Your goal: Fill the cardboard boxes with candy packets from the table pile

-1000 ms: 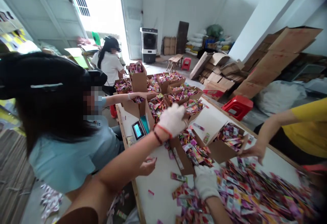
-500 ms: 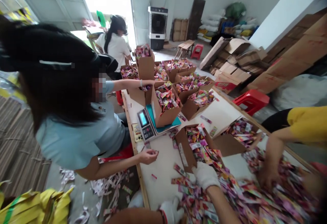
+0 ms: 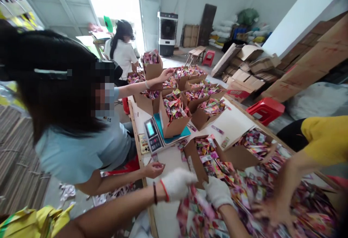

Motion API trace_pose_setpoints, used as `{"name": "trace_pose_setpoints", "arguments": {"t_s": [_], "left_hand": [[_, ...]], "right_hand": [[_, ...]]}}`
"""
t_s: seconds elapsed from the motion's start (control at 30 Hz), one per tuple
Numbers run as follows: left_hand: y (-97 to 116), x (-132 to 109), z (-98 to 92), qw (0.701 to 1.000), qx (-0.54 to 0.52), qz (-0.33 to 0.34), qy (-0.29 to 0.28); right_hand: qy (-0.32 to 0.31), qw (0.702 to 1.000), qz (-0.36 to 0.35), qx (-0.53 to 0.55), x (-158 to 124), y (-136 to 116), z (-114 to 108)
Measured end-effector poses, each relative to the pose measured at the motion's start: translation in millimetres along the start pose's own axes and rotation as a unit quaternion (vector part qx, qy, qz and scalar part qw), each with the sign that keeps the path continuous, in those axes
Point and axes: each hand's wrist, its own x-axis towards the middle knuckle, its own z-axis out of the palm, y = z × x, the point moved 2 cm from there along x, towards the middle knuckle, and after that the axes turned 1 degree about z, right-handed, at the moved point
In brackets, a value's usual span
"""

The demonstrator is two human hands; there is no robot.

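My left hand (image 3: 178, 184), in a white knitted glove with a red cuff, is over the near left of the table, beside a tilted cardboard box (image 3: 193, 160). It is smeared by motion, so its fingers are unclear; blurred pink packets (image 3: 202, 203) are just below it. My right hand (image 3: 218, 191), also gloved, grips the near edge of that box. Small colourful snack packets (image 3: 210, 158) fill the box and spill from its mouth into a large pile (image 3: 239, 201) under my right forearm.
A box of packets (image 3: 176, 122) stands on a digital scale (image 3: 153, 136), with more filled boxes (image 3: 212, 109) behind. On the left sits a co-worker in light blue (image 3: 78, 154). At right, another person's hand (image 3: 274, 209) reaches into the pile. A red stool (image 3: 268, 109) stands beyond the table.
My left hand has risen from the table's near edge up toward the box. My right hand stays at the box. The blue-sleeved co-worker's far hand has lifted off the box on the scale.
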Motion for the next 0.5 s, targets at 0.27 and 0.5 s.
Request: {"name": "trace_pose_setpoints", "arguments": {"t_s": [0.27, 0.5], "left_hand": [[101.2, 95.0, -184.7, 0.887, 0.304, 0.026, 0.346], [27.5, 44.3, -56.0, 0.984, 0.136, -0.023, 0.117]], "right_hand": [[0.024, 1.000, 0.010, 0.009, 2.0, -1.7, 2.8], [0.032, 0.999, 0.010, 0.002, -3.4, -4.4, -0.3]]}}
